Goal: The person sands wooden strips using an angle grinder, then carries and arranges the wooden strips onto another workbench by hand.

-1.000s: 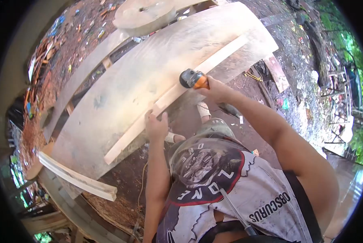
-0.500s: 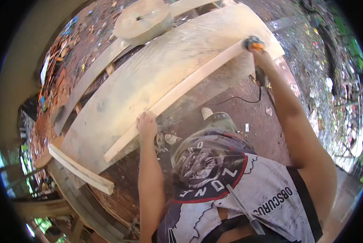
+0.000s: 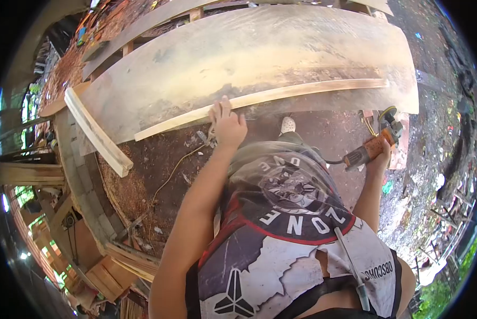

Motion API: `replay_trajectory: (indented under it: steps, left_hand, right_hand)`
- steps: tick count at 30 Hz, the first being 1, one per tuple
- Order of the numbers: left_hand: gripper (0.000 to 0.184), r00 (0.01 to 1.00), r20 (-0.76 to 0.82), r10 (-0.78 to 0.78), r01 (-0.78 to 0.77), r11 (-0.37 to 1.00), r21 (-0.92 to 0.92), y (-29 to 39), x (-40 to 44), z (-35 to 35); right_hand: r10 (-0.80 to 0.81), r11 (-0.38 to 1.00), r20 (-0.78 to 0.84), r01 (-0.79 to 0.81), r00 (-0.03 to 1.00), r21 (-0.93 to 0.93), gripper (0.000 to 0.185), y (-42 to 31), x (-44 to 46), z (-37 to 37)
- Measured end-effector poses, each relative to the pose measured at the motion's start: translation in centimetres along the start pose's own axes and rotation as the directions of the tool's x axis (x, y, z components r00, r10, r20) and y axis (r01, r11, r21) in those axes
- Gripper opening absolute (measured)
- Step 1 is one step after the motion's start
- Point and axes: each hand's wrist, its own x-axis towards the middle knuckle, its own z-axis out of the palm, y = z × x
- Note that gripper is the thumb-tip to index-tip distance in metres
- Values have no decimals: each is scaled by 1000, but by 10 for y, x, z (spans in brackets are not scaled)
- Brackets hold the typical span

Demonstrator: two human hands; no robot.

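A long, narrow wooden strip (image 3: 297, 90) lies along the near side of a broad, dusty board (image 3: 196, 64). My left hand (image 3: 228, 123) rests at the strip's near edge, left of its middle, fingers apart and touching the wood. Off the board's right end, my right hand (image 3: 379, 155) is wrapped round an orange and grey angle grinder (image 3: 367, 150). The grinder's disc (image 3: 387, 114) points up and away from me, apart from the strip. A dark cord runs left from the grinder's rear.
A stack of thick, curved wooden pieces (image 3: 97, 132) sits across the board's left end. Below the board, a pale cord (image 3: 166, 178) trails over the ground. More timber (image 3: 103, 279) lies at lower left. My shoe (image 3: 288, 125) is under the board's near edge.
My right hand has brought the grinder off the strip's far end, down and to the right. My left hand's fingers have spread on the strip. The view has turned.
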Motion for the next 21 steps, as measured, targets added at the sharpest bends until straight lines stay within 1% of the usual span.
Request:
replay_trajectory:
  steps: [1, 2, 3, 4, 5, 6, 7, 8, 9, 11, 12, 13, 14, 15, 16, 17, 18, 20, 21]
  left_hand:
    - [33, 1000, 13, 28, -28, 999, -18, 0, -2, -1]
    - [33, 998, 25, 56, -55, 998, -37, 0, -3, -2]
    - [29, 997, 52, 53, -50, 998, -45, 2, -1, -7]
    - [29, 998, 46, 32, -30, 999, -30, -1, -4, -10]
    - [30, 994, 83, 74, -68, 995, -79, -6, -5, -15]
    - [31, 986, 112, 121, -106, 985, -133, -14, -5, -18]
    - [30, 986, 101, 131, -118, 985, -129, -26, -9, -15]
    - [30, 990, 86, 110, -100, 987, -123, -44, -14, -15]
    - [29, 993, 90, 79, -70, 993, -99, -62, -18, -13]
    - [29, 997, 78, 23, -16, 996, -91, -100, -26, -24]
    - [28, 995, 86, -56, 59, 998, -29, -120, -31, -34]
    - [27, 986, 91, -141, 139, 990, 32, -144, -38, -43]
    - [26, 971, 50, -232, 229, 971, 60, -171, -45, -48]
    - [25, 947, 8, -321, 320, 944, 84, -199, -51, -53]
    - [27, 908, 38, -417, 412, 905, 106, -225, -53, -65]
    - [31, 860, 68, -506, 495, 859, 126, -250, -54, -77]
    - [31, 850, -36, -526, 527, 847, 66, -283, -56, -71]
    - [34, 864, -86, -497, 495, 868, -40, -319, -56, -77]
    - [37, 904, -31, -425, 422, 903, -88, -327, -50, -90]
  right_hand:
    - [-5, 1000, -35, 5, 999, -5, 38, 2, -4, 8]
    - [0, 1000, -26, 0, 1000, -6, 38, 3, -6, 13]
    - [-1, 998, 10, 2, 1000, -64, 37, 4, -6, 17]
    - [8, 993, 55, -2, 998, -120, 37, 9, -6, 26]
    - [-13, 987, 62, 23, 998, -162, 36, 12, -6, 36]
    - [-13, 981, 146, 42, 989, -192, 35, 12, -10, 47]
    - [-18, 968, 151, 55, 988, -246, 34, 13, -14, 61]
    - [-26, 951, 155, 72, 988, -302, 34, 15, -19, 73]
    - [-27, 948, 179, 82, 983, -307, 34, 19, -26, 86]
    - [-66, 902, 222, 154, 973, -404, 33, 27, -43, 113]
    - [-69, 892, 251, 172, 966, -417, 33, 29, -48, 121]
    - [-6, 861, 306, 161, 952, -483, 33, 35, -50, 130]
    - [60, 822, 357, 157, 932, -547, 34, 42, -52, 141]
    - [67, 792, 379, 182, 923, -583, 28, 53, -55, 154]
    - [73, 759, 400, 209, 914, -617, 22, 64, -58, 167]
    - [176, 718, 450, 199, 876, -667, 23, 71, -59, 179]
    - [205, 682, 445, 199, 872, -704, 24, 82, -64, 195]
    - [264, 713, 542, 217, 798, -667, 22, 93, -87, 242]
    - [320, 661, 529, 215, 786, -719, 23, 96, -99, 266]
